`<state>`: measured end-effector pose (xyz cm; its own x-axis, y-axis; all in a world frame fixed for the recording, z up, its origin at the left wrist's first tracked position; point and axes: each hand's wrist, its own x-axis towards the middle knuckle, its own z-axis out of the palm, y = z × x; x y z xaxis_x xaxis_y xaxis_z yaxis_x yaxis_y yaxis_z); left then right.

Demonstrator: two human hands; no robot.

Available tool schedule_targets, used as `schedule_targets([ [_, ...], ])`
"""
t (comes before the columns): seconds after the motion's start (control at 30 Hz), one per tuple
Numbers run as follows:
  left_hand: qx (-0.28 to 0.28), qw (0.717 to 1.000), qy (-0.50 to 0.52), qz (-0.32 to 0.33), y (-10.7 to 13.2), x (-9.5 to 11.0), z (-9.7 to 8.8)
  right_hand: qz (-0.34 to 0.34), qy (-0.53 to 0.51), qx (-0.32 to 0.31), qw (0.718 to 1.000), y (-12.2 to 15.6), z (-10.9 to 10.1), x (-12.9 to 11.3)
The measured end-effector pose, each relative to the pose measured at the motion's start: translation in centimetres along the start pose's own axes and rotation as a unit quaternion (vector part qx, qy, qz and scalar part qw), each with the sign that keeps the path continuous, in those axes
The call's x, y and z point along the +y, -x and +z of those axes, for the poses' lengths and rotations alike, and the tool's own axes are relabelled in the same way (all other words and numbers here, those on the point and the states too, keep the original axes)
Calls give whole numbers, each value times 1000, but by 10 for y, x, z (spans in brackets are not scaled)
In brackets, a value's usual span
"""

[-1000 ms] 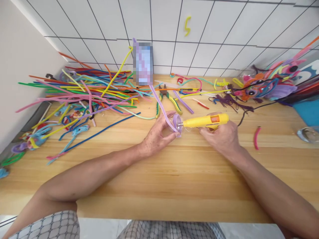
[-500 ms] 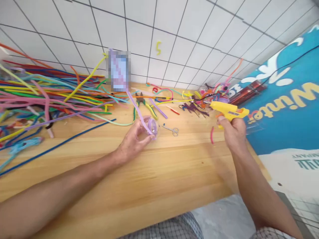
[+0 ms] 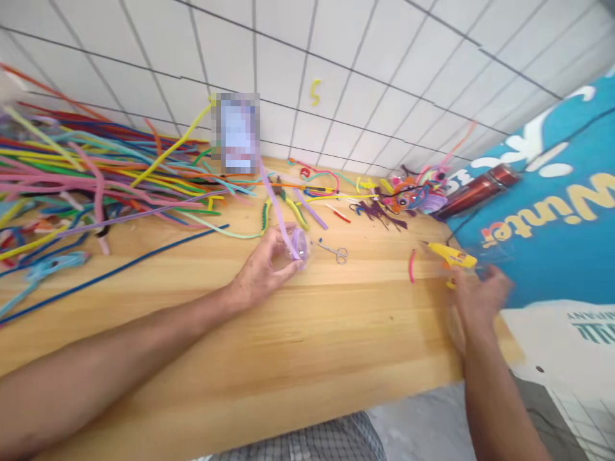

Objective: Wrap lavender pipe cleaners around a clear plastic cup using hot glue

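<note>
My left hand (image 3: 262, 272) is closed, pinching a purple pipe cleaner (image 3: 273, 186) coiled round a small clear round piece (image 3: 303, 248). The pipe cleaner's loose end rises toward the phone. At the right, a yellow glue gun (image 3: 454, 256) is at the table, nozzle pointing left. Just behind its handle is my right hand (image 3: 480, 298), blurred, with fingers apart and seemingly off the grip. Small scissors (image 3: 339, 253) lie right of the coil. Beyond my left hand are green-and-yellow pliers (image 3: 288, 205).
Many coloured pipe cleaners (image 3: 120, 173) pile up at the left. A phone (image 3: 239, 134), pixelated, leans on the tiled wall. A colourful pipe-cleaner figure (image 3: 418, 192) and a dark red cylinder (image 3: 480, 189) stand at the back right. A short pink piece (image 3: 412, 266) lies nearby.
My right hand has lowered the glue gun down and to the right, and its fingers have spread from the handle. The left hand still holds the purple coil. The view has shifted slightly.
</note>
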<state>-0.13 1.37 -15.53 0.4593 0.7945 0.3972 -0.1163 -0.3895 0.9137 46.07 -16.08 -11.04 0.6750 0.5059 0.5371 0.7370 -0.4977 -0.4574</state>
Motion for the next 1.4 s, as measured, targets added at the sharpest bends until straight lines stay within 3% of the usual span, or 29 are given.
schedule_targets([
  [0.03,-5,1000,-8,10,-1,1,1,-12,8,47,999,3,-8,-8],
  [0.1,-7,999,-39,35,-3,1,1,-115,-2,106,988,9,-20,-33],
  [0.13,-8,998,-47,48,-4,1,2,-160,-35,76,984,12,-23,-52],
  [0.2,-5,996,-51,68,-5,2,2,-203,-121,-86,968,24,-20,-100],
  [0.27,-5,996,-42,78,-6,3,2,-234,-211,-231,921,38,-8,-154],
  [0.4,-22,997,-30,70,-6,9,3,-276,-330,-399,810,65,32,-244],
  [0.5,-24,998,-28,52,-7,13,4,-255,-379,-496,738,76,57,-276],
  [0.67,-10,999,-22,41,-10,14,7,-154,-440,-539,702,76,73,-277],
  [0.93,-12,997,2,81,-10,3,11,-31,-497,-512,700,86,76,-265],
  [1.13,-25,993,10,114,-9,7,8,-31,-491,-501,712,92,83,-265],
  [1.4,-41,988,-38,141,-7,10,4,-79,-473,-497,723,98,88,-261],
])
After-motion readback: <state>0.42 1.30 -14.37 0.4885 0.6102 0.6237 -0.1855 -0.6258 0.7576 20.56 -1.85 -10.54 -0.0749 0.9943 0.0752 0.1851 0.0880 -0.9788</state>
